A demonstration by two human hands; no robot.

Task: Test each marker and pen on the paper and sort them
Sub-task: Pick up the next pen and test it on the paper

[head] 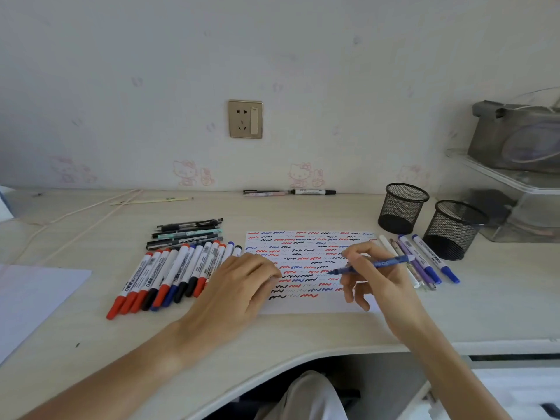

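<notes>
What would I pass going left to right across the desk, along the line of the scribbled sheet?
Blank sheet → row of whiteboard markers → left hand resting on the scribbled paper → right hand holding a blue pen → small group of pens and markers → nearer mesh pen cup.

Markers (pixel 169 275) left of paper (pixel 312 304)

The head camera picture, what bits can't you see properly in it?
- Paper: the left hand and right hand cover some squiggles.
- Pen: its tip is too small to tell whether it touches the paper.
- Marker row: label print is too small to read; the left hand hides some near ends.
- Cups: the dark mesh hides whatever is inside.
</notes>
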